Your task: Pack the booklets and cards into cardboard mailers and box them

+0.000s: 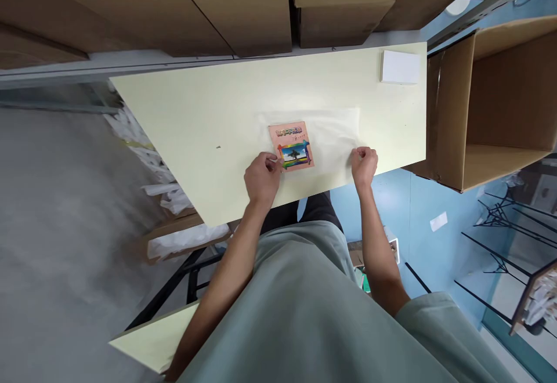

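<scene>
A pink booklet (290, 146) with a tree picture framed in rainbow colours lies on the cream tabletop. Around it and to its right spreads a thin, see-through plastic bag (336, 133); whether the booklet is inside the bag or on top of it I cannot tell. My left hand (263, 179) is closed at the booklet's lower left corner, thumb and fingers pinching the bag's film there. At the bag's lower right corner, my right hand (364, 167) pinches the film between thumb and fingers.
A white box or stack (400, 67) sits at the table's far right corner. Beyond the table's right edge stands an open cardboard box (448, 110). Closed cartons (243, 11) line the back. A dark speck (218, 147) lies on the tabletop (187, 116).
</scene>
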Demonstrator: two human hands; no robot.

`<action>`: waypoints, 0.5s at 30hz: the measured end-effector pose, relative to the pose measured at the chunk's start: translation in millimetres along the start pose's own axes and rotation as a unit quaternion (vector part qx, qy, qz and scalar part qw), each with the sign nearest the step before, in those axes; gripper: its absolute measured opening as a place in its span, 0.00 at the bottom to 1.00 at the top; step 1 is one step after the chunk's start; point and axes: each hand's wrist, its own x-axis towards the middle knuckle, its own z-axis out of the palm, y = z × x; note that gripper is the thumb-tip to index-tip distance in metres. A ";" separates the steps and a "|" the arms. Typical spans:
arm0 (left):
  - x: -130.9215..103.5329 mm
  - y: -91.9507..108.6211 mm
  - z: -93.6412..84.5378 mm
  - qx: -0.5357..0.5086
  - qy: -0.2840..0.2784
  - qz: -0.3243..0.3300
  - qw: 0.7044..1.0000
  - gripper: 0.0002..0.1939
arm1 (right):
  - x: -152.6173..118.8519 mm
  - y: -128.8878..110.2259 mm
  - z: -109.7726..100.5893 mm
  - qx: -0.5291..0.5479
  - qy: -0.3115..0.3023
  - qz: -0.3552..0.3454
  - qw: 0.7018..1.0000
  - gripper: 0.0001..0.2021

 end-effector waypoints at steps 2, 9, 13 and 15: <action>0.9 0.3 -0.2 0.012 -0.005 -0.005 1.000 0.07 | -7.6 -10.9 -12.5 0.000 0.033 -0.026 0.999 0.08; -8.2 13.7 -14.9 -0.088 -0.023 0.056 0.994 0.09 | -63.5 -98.7 -40.2 0.036 -0.073 -0.202 0.976 0.09; -9.5 21.0 -32.8 -0.261 -0.049 0.022 0.964 0.23 | -97.2 -148.8 -0.5 0.048 -0.201 -0.229 0.951 0.09; -1.8 15.8 -38.1 -0.310 -0.062 -0.031 0.948 0.24 | -109.9 -162.3 20.9 0.040 -0.256 -0.234 0.937 0.09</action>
